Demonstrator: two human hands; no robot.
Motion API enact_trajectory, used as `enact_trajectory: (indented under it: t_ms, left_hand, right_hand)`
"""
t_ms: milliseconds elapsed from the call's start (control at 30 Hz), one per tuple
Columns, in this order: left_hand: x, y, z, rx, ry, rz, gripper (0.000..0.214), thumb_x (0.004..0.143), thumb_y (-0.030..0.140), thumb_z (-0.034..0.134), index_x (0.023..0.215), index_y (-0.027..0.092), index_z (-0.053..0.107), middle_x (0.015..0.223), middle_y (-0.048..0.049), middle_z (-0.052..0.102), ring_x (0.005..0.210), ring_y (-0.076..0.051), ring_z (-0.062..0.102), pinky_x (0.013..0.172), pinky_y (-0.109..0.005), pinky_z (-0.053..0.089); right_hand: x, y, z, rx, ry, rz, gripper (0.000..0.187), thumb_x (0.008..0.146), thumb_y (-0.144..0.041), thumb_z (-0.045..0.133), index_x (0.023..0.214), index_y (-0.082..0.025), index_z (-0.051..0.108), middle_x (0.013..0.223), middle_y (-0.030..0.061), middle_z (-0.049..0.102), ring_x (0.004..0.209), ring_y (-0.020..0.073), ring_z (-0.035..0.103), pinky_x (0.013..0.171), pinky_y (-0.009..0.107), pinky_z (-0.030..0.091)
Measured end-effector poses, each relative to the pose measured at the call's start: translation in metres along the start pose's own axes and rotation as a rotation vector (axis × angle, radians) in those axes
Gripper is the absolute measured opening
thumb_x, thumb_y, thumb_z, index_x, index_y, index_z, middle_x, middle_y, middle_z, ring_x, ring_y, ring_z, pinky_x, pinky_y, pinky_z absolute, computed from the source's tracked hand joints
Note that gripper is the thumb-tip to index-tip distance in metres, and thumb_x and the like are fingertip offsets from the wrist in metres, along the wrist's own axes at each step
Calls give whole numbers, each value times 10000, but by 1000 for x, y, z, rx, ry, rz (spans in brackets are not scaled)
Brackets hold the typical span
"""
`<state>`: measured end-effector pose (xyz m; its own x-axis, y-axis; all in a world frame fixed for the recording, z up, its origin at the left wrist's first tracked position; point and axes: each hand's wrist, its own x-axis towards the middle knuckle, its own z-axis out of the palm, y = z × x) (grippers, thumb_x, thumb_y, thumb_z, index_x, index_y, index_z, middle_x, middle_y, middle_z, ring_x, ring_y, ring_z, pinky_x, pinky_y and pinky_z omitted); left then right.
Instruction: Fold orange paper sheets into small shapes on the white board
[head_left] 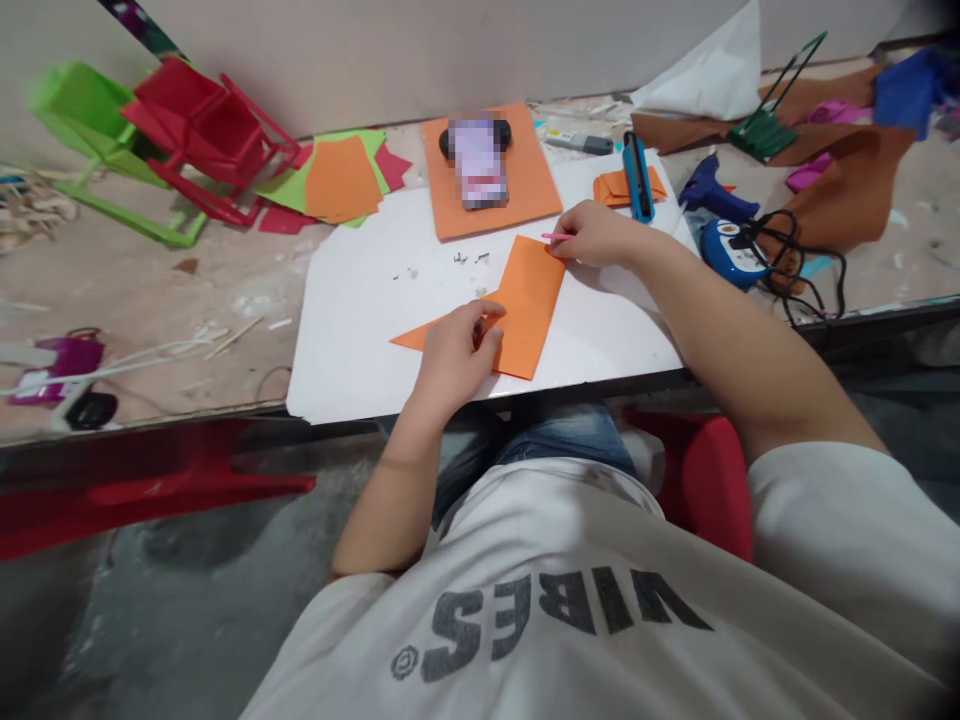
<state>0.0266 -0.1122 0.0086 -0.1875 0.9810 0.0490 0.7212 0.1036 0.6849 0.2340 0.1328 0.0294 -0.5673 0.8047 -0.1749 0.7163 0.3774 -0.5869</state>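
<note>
A folded piece of orange paper (pixel 534 305) lies on the white board (pixel 352 300), with a pointed flap reaching out to the left. My left hand (pixel 461 350) rests on this paper, its fingers bent and a gap showing between thumb and forefinger. At the paper's top right corner, my right hand (pixel 596 235) is closed around a thin pink stick (pixel 557 237), perhaps a pencil. Most of the stick is hidden by the fingers.
Behind lies an orange sheet (pixel 495 222) with a phone (pixel 480 165) on it. Around the board are a blue utility knife (pixel 637 175), a grey cutter (pixel 577 141), a glue gun (pixel 716 190), a corded blue device (pixel 731 253), coloured paper (pixel 343 180) and a red miniature chair (pixel 202 130).
</note>
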Motion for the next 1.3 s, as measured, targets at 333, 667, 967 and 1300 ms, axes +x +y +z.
enact_trajectory:
  t_ms: [333,667,967,1300]
  left_hand:
    - [6,-2,2,42,11,-62,384,1072,232,645,1380,244,873,1109,-71,826,1003,-279,740,1034,-444,587]
    - [5,5,4,189,31,-93,409,1108,205,608,1427,251,860,1118,-88,862,1093,-337,808,1138,-520,561]
    - [4,10,3,271,-8,-98,472,1145,218,563,1501,280,868,1284,-120,887,1240,-373,827,1178,-542,554]
    - [4,13,5,343,-3,-94,535,1150,220,556,1534,328,911,1319,-137,881,1321,-406,806,1182,-573,568]
  right_hand:
    - [-5,11,41,-283,202,-96,370,1080,-235,556,1344,-266,812,1469,177,858,1288,452,773,1124,595,613]
    - [0,19,46,-334,221,-158,331,1118,-235,544,1363,-253,767,1522,186,813,1411,483,750,1252,641,556]
    - [5,40,16,-143,150,-143,43,1017,-339,712,1020,-296,709,1166,120,846,1122,371,745,1056,529,604]
    - [3,39,18,-106,153,-118,137,981,-411,778,1008,-311,688,1119,117,827,1138,376,714,1084,551,605]
